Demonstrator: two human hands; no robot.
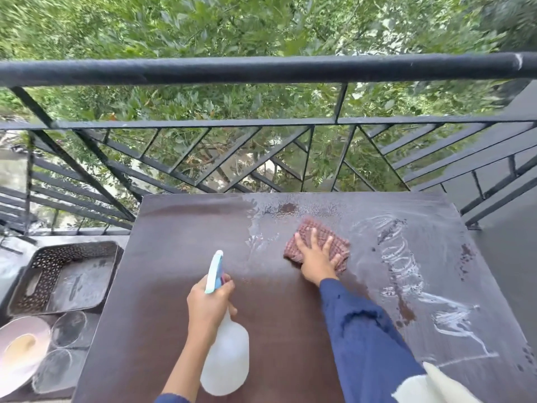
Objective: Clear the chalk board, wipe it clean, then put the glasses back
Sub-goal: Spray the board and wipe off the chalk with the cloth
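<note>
A dark brown chalk board lies flat in front of me, wet in the middle and still streaked with white chalk marks on its right side. My right hand presses flat on a reddish checked cloth at the board's centre. My left hand grips a translucent spray bottle with a blue-white nozzle, held over the board's near left part. Two clear glasses stand on the floor to the left of the board.
A black perforated tray sits left of the board, with a pale bowl beside the glasses. A black metal railing runs right behind the board, with trees beyond. Grey floor lies to the right.
</note>
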